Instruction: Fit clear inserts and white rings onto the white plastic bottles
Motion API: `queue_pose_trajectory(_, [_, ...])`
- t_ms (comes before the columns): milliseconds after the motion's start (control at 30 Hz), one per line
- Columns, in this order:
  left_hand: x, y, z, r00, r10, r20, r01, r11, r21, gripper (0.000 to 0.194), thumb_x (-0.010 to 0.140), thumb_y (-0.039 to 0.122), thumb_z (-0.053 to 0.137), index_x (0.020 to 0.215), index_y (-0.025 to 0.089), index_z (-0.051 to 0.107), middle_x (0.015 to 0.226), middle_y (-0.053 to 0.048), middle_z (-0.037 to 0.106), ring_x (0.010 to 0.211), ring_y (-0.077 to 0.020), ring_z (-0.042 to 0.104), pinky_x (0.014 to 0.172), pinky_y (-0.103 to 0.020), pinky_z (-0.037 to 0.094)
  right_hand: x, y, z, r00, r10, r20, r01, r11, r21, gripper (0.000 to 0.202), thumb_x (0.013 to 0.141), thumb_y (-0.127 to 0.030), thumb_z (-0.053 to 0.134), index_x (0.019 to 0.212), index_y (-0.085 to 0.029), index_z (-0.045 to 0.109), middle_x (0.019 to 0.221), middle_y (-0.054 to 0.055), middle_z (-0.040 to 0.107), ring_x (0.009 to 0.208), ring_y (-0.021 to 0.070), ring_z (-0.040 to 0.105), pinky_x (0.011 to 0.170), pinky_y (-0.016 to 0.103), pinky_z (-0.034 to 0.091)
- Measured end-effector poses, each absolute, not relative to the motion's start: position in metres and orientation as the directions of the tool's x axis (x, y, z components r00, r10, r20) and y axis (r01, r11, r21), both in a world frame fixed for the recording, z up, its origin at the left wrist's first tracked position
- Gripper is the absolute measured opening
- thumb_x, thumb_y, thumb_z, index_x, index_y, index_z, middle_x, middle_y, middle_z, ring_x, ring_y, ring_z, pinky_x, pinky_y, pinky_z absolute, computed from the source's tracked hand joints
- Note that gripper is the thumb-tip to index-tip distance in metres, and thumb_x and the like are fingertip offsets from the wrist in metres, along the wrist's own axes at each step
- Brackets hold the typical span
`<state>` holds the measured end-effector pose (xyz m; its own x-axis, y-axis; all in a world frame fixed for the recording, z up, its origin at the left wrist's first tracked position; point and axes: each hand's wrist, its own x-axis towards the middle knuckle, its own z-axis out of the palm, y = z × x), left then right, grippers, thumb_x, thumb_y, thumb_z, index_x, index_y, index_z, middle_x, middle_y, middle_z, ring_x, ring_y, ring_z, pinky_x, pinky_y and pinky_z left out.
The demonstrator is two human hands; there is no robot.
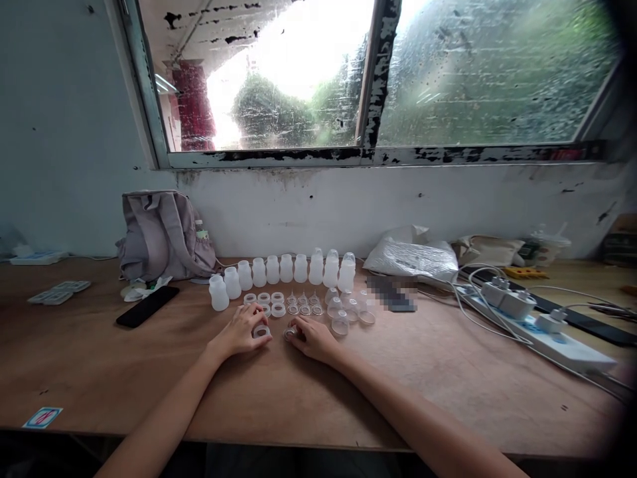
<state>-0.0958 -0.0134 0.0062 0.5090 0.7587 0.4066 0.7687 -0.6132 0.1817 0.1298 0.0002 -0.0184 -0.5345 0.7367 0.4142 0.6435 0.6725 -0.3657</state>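
My left hand [242, 330] is closed round a white ring [261, 330] resting on the table. To its right, my right hand [311, 337] has its fingers closed on a small clear nipple [290, 334], partly hidden by the fingers. Behind my left hand sit several more white rings [277, 310]. Clear nipples [304, 309] stand in rows behind my right hand. Clear domed caps [340, 323] are grouped to the right. An arc of frosted bottles [273, 269] stands farther back; the three at its right end, such as one bottle [347, 272], have caps on.
A grey backpack [159, 232], a black phone [148, 307] and a clear tray [60, 293] are on the left of the wooden table [239, 398]. On the right are a silver bag [415, 257], a blurred dark object [393, 293] and a power strip [562, 345] with cables.
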Motion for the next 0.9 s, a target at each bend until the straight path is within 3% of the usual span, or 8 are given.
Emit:
queue_pose_trajectory(100, [-0.104,-0.009,0.007,0.456,0.770,0.446,0.806,-0.570,0.160,0.022,0.070,0.038,0.056,0.084,0.022,0.054,0.104,-0.005,0.047,0.101,-0.0232,0.043,0.088,-0.038,0.034,0.131,0.007,-0.022,-0.452,0.788,0.418,0.701,0.604,-0.380,0.017,0.079,-0.031,0.048,0.092,-0.022,0.053,0.084,0.003,0.055,0.071,0.0140,0.052,0.060,0.023,0.035])
queue_pose_trajectory(267, [-0.119,-0.003,0.007,0.368,0.789,0.491,0.820,-0.524,0.228,0.027,0.072,0.035,0.054,0.096,0.022,0.050,0.114,-0.005,0.042,0.107,-0.0231,0.040,0.090,-0.037,0.034,0.140,0.021,-0.025,-0.344,0.838,0.423,0.767,0.510,-0.388,0.018,0.080,-0.030,0.046,0.094,-0.022,0.053,0.090,0.004,0.054,0.080,0.0158,0.052,0.065,0.025,0.037])
queue_pose_trajectory(533, [-0.124,0.007,-0.005,0.354,0.798,0.488,0.806,-0.525,0.273,0.047,0.072,0.025,0.052,0.117,0.022,0.038,0.115,-0.006,0.044,0.104,-0.0220,0.042,0.090,-0.037,0.034,0.138,0.027,-0.030,-0.418,0.777,0.471,0.701,0.605,-0.376,0.026,0.079,-0.021,0.047,0.104,-0.019,0.050,0.091,0.005,0.057,0.085,0.0158,0.053,0.076,0.027,0.040])
queue_pose_trajectory(900, [-0.137,0.021,-0.015,0.288,0.783,0.552,0.819,-0.500,0.282,0.055,0.064,0.010,0.046,0.118,0.019,0.036,0.114,-0.006,0.047,0.104,-0.0219,0.043,0.091,-0.037,0.034,0.142,0.035,-0.034,-0.407,0.807,0.429,0.677,0.582,-0.452,0.026,0.077,-0.020,0.049,0.103,-0.020,0.048,0.091,0.003,0.061,0.078,0.0146,0.056,0.072,0.028,0.040])
